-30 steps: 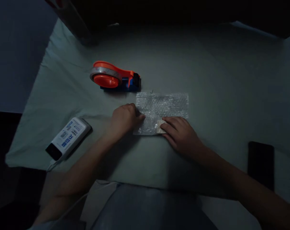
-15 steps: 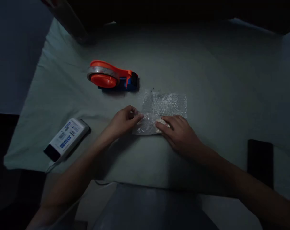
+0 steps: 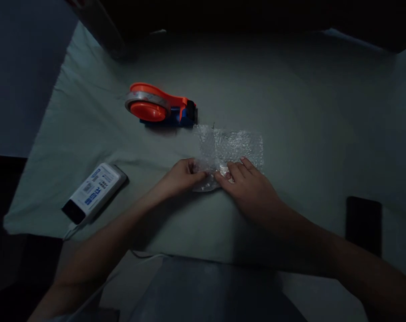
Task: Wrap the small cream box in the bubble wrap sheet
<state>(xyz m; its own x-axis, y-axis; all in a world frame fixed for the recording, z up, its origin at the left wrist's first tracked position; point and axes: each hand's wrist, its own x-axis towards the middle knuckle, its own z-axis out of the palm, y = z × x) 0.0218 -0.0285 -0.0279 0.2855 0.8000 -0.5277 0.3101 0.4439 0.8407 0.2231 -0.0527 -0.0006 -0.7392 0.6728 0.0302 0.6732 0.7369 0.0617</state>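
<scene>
A sheet of clear bubble wrap (image 3: 238, 144) lies on the cloth-covered table, its near part gathered between my hands. My left hand (image 3: 186, 175) pinches the left edge of the wrap between thumb and fingers. My right hand (image 3: 248, 185) has its thumb and fingers round a small pale item with reddish marks (image 3: 226, 172), holding it on the near part of the wrap. The fingers partly cover this item, so its kind does not show.
An orange and blue tape dispenser (image 3: 162, 107) with a tape roll stands beyond my left hand. A white power bank (image 3: 95, 192) with a cable lies at the left. At the right lies a black phone-like slab (image 3: 363, 223). The table's front edge runs below my forearms.
My left hand has shifted slightly right and nearer with the wrap's edge. The fingers of my right hand have moved over the small item, and more of its reddish marking shows.
</scene>
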